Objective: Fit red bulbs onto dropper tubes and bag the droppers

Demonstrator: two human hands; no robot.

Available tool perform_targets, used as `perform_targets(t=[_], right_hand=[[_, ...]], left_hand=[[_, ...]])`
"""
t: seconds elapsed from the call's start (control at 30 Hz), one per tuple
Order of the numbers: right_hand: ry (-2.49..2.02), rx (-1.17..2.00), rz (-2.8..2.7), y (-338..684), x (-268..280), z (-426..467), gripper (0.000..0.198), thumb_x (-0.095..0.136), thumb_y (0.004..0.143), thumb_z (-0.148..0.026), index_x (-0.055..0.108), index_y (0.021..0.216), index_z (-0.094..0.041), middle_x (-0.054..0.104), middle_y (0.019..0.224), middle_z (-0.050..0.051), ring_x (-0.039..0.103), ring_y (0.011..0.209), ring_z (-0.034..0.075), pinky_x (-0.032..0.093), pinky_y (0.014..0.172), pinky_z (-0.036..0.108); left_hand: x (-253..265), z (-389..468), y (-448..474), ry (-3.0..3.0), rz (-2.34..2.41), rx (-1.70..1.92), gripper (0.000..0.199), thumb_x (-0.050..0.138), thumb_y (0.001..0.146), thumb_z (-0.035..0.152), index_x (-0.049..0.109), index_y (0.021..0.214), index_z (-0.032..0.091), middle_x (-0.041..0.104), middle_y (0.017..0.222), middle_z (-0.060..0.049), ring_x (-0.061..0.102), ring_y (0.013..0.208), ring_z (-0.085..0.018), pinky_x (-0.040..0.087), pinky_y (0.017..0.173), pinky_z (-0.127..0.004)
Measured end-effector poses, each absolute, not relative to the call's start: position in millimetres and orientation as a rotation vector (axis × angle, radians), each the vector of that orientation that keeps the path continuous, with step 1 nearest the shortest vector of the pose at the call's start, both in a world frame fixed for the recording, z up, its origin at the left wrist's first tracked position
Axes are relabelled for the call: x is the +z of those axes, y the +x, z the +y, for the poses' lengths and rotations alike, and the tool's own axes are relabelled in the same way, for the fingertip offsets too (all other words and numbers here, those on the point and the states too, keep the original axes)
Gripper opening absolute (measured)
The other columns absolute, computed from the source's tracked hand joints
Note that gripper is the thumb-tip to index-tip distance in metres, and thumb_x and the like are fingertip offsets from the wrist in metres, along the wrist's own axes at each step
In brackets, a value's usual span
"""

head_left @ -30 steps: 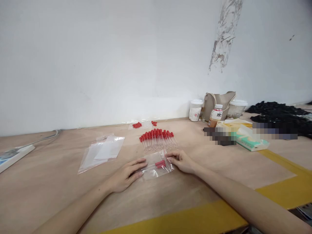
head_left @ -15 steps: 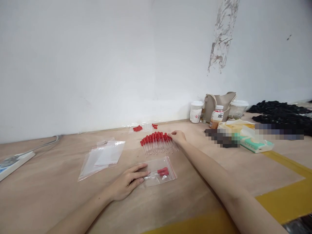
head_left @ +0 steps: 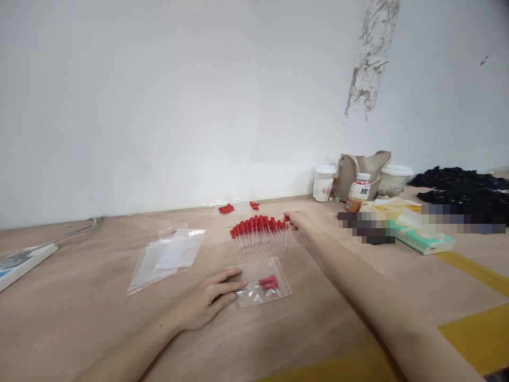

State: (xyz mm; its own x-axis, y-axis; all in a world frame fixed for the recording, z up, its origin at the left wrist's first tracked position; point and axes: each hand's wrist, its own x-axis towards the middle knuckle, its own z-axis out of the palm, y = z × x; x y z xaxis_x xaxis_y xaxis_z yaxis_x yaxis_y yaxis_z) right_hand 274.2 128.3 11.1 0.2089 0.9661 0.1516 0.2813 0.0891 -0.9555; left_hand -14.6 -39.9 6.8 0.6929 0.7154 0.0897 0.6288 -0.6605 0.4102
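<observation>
My left hand (head_left: 212,297) lies with fingers spread, its fingertips on the left end of a clear zip bag (head_left: 254,301). Inside that bag are droppers with red bulbs (head_left: 268,281). Farther back, a fanned row of glass droppers (head_left: 254,231) lies on the table, red bulbs towards the wall. At the right end of this row my right hand (head_left: 300,225) pinches one dropper (head_left: 286,233) by its red bulb, its glass tube hanging down. Left of the row is a stack of clear bags (head_left: 175,254).
More red-topped pieces (head_left: 226,209) lie in clear plastic by the wall. At the right stand a white cup (head_left: 324,185), a bottle (head_left: 358,193), a grey bag (head_left: 345,172) and a tissue pack (head_left: 425,236). A power strip (head_left: 27,262) is at far left.
My right hand has closed on a dropper at the row's right end and lifted it slightly. The left hand stays on the zip bag. The view has shifted a little.
</observation>
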Motion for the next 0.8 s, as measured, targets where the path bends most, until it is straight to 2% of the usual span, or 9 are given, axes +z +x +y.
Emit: perform_targets(t=[0.1, 0.2, 0.6, 0.8], right_hand=[[-1.338, 0.923, -1.187, 283.9, 16.6, 96.8, 0.006, 0.047, 0.072, -0.020, 0.050, 0.073, -0.015, 0.054, 0.057, 0.001, 0.041, 0.040, 0.005, 0.032, 0.038, 0.018], [-1.278, 0.970, -1.132, 291.7, 10.6, 61.5, 0.011, 0.045, 0.075, -0.020, 0.046, 0.085, -0.018, 0.052, 0.061, -0.002, 0.043, 0.042, 0.006, 0.036, 0.040, 0.018], [-1.065, 1.214, -0.795, 286.3, -22.5, 17.9, 0.004, 0.043, 0.080, -0.019, 0.042, 0.083, -0.022, 0.050, 0.064, -0.001, 0.053, 0.050, 0.010, 0.048, 0.049, 0.023], [-0.985, 1.395, -0.790, 272.0, -20.4, -2.2, 0.006, 0.046, 0.077, -0.016, 0.044, 0.077, -0.021, 0.055, 0.068, 0.000, 0.059, 0.060, 0.011, 0.050, 0.067, 0.028]], left_hand=[[6.7, -39.4, -14.6, 2.565, 1.054, 0.347, 0.035, 0.033, 0.091, 0.034, 0.042, 0.125, 0.034, 0.032, 0.138, 0.002, 0.032, 0.124, -0.021, 0.028, 0.102, -0.039], [7.0, -38.9, -14.5, 2.569, 1.061, 0.339, 0.035, 0.033, 0.091, 0.034, 0.043, 0.125, 0.033, 0.031, 0.138, 0.001, 0.032, 0.124, -0.021, 0.028, 0.102, -0.038], [6.1, -37.3, -14.6, 2.562, 1.025, 0.360, 0.035, 0.034, 0.091, 0.034, 0.043, 0.124, 0.034, 0.031, 0.138, 0.003, 0.030, 0.124, -0.021, 0.028, 0.102, -0.039], [5.6, -36.7, -14.2, 2.562, 1.046, 0.324, 0.035, 0.033, 0.091, 0.034, 0.043, 0.124, 0.034, 0.028, 0.139, 0.003, 0.028, 0.126, -0.021, 0.027, 0.103, -0.038]])
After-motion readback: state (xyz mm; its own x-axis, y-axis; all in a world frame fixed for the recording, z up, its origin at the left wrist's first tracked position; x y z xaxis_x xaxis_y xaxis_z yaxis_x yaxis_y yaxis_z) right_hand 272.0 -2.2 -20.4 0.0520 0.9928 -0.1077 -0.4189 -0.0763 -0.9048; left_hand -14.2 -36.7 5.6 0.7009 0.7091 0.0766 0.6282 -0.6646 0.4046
